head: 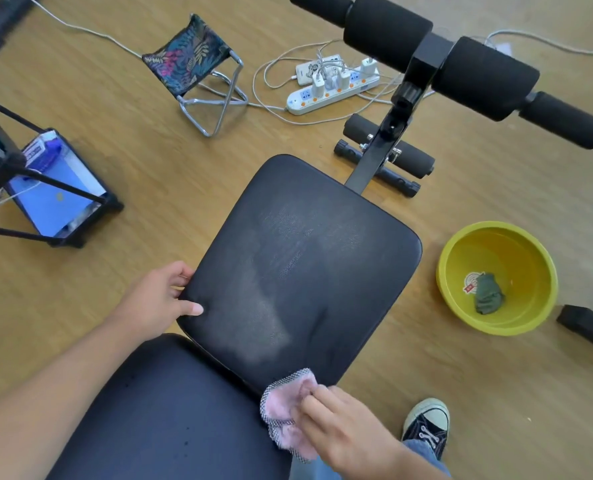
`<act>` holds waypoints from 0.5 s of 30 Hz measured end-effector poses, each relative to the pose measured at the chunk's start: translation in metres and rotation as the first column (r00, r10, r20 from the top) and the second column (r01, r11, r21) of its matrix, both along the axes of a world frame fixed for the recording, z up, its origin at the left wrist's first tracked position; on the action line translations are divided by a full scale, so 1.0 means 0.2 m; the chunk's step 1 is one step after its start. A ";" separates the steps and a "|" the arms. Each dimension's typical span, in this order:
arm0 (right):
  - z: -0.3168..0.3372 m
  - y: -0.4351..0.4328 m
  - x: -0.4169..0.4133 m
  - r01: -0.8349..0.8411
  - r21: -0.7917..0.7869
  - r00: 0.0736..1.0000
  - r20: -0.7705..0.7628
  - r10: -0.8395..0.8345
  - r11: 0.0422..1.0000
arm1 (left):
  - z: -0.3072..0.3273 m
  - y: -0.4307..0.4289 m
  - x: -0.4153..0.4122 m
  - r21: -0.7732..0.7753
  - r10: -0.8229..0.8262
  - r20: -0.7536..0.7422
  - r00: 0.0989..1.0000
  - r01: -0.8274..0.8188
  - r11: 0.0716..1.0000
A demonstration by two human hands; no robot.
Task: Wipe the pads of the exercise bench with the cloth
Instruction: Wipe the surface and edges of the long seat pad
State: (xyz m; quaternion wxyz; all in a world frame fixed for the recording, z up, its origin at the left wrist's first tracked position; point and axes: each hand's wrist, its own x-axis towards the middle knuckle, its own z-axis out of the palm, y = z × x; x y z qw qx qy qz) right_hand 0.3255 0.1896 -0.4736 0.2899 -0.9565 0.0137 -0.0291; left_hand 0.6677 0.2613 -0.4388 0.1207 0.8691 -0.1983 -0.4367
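Observation:
The exercise bench has a black seat pad (305,258) in the middle of the view, with a pale damp streak across it, and a second black pad (163,417) nearer to me. My left hand (160,299) grips the seat pad's left edge, thumb on top. My right hand (343,424) presses a pink cloth (288,407) with a checked border onto the gap where the two pads meet, at the seat pad's near right corner. Black foam rollers (478,74) stand on the bench's post at the far end.
A yellow basin (530,317) with a green rag (489,296) in it sits on the wood floor to the right. A power strip (333,88) with chargers and cables lies beyond the bench, beside a small folding stool (198,67). A tablet (56,188) leans at left. My shoe (426,424) is lower right.

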 end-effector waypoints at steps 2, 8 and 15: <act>0.01 -0.17 0.03 0.021 -0.016 1.000 -0.009 -0.021 1.000 | 0.01 -0.01 -0.01 -0.011 0.003 0.007 1.000 -0.003 1.000; 0.00 -0.78 0.23 0.842 -0.085 0.539 0.085 -0.838 0.533 | 0.00 0.00 -0.01 -0.022 0.037 0.000 0.999 -0.037 0.999; 0.01 -0.21 0.27 0.587 0.010 0.808 0.039 -0.587 0.809 | 0.00 0.01 0.00 -0.014 0.028 -0.001 1.000 -0.028 0.999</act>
